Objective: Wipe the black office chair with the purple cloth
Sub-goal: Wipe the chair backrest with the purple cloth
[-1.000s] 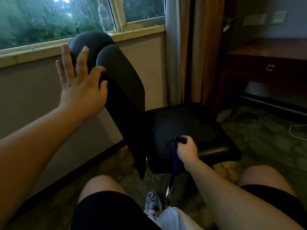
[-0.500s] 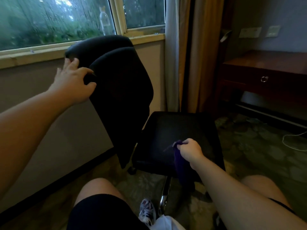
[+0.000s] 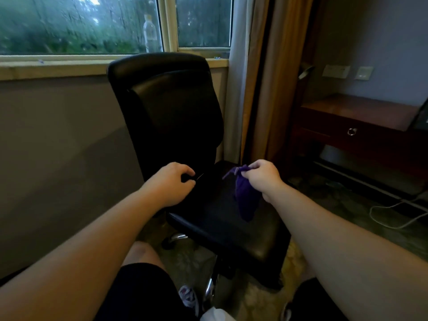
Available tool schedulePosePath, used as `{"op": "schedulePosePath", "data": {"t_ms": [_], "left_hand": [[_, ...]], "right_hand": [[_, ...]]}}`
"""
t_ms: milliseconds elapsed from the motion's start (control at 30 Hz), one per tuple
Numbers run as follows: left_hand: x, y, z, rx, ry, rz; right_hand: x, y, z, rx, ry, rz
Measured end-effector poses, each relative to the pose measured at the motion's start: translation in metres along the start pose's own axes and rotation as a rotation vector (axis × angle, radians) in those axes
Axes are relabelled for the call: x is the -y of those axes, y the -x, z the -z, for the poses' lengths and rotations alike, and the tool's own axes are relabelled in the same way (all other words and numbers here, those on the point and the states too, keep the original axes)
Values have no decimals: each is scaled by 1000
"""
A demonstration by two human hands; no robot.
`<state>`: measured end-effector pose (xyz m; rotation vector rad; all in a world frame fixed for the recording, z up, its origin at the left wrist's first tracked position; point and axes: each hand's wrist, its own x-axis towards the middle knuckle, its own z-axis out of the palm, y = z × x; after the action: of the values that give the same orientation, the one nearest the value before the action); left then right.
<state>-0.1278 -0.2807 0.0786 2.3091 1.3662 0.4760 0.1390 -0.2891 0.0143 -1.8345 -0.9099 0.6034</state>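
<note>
The black office chair [image 3: 166,117] stands before me, its backrest toward the window and its seat facing me. My right hand [image 3: 261,177] is closed on the purple cloth [image 3: 245,198], which hangs from my fist just above the seat. My left hand [image 3: 171,184] is at the seat's rear left edge, below the backrest, with its fingers curled onto the chair there. Whether they grip the chair or only rest on it is unclear.
A plastic bottle [image 3: 150,33] stands on the window sill behind the chair. Curtains [image 3: 257,77] hang to the right, then a wooden desk [image 3: 356,117]. A white cable [image 3: 393,216] lies on the floor at right. My knees and a shoe [image 3: 188,297] are below the seat.
The chair has turned so that its backrest faces me squarely. My left hand came down from the top of the backrest to the seat's rear edge. My right hand lifted the cloth slightly.
</note>
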Motion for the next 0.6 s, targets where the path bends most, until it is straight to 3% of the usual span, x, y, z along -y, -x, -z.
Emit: {"op": "schedulePosePath", "data": {"t_ms": [167, 333, 600], "left_hand": [[-18, 2, -11, -20, 31, 6], [-25, -1, -19, -16, 54, 28], [-45, -36, -39, 12, 34, 56]], "right_hand": [[26, -16, 17, -124, -66, -40], [16, -37, 15, -73, 56, -91], [2, -69, 3, -89, -477, -333]]}}
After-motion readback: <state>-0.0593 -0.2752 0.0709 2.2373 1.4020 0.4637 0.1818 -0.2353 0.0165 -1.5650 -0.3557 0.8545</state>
